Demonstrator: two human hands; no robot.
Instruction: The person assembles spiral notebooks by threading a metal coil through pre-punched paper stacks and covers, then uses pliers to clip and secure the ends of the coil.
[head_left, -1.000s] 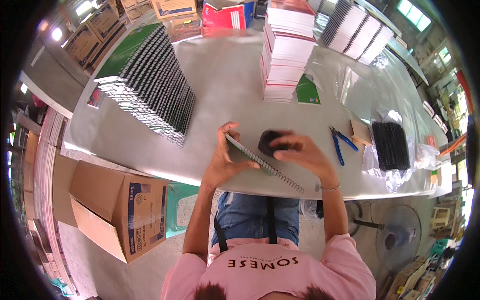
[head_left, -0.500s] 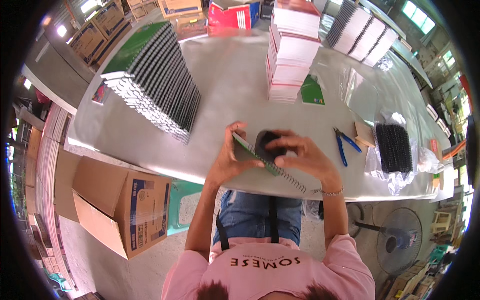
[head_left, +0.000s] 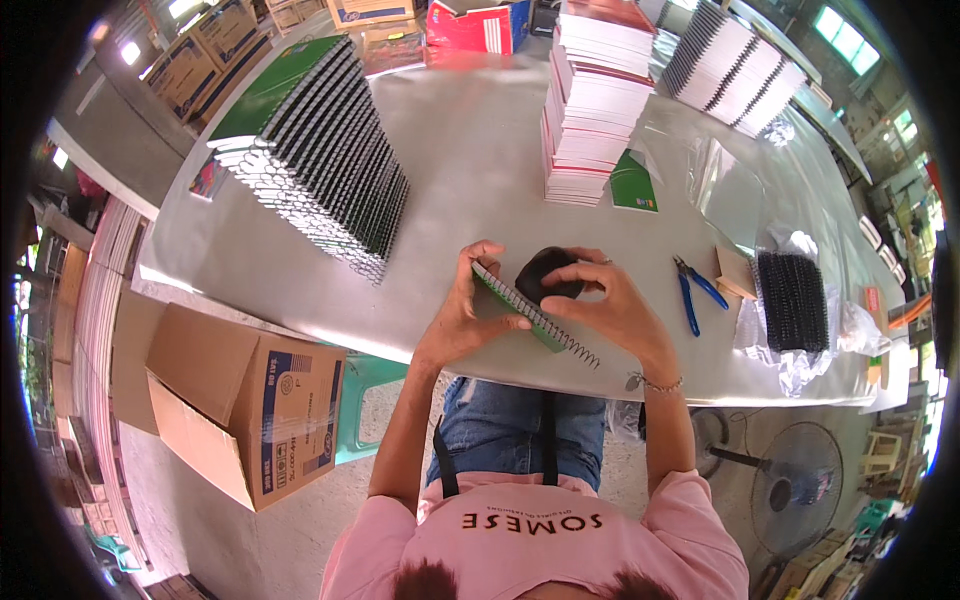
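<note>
My left hand (head_left: pixel 462 315) grips a green notebook (head_left: pixel 548 336), held tilted with its punched edge upward. A dark spiral binding coil (head_left: pixel 582 352) runs along that edge, and its free end sticks out past the lower right corner. In my right hand (head_left: pixel 605 305) is a black rounded object (head_left: pixel 548 272) beside the coil; its exact kind is unclear. Blue-handled cutting pliers (head_left: pixel 697 292) lie on the table to the right. Farther right, a bundle of black coils (head_left: pixel 790 298) rests on clear plastic.
Coil-bound green notebooks (head_left: pixel 315 150) form a tall stack at left. Unbound booklets (head_left: pixel 595 110) are piled at the back, near a loose green cover (head_left: pixel 634 182) and more bound books (head_left: pixel 735 70). An open carton (head_left: pixel 250 410) and a fan (head_left: pixel 790 485) stand below the table edge.
Less of the coil now sticks out past the notebook's lower corner. The black object and my right hand have shifted slightly away from the notebook's edge. My left hand keeps its grip.
</note>
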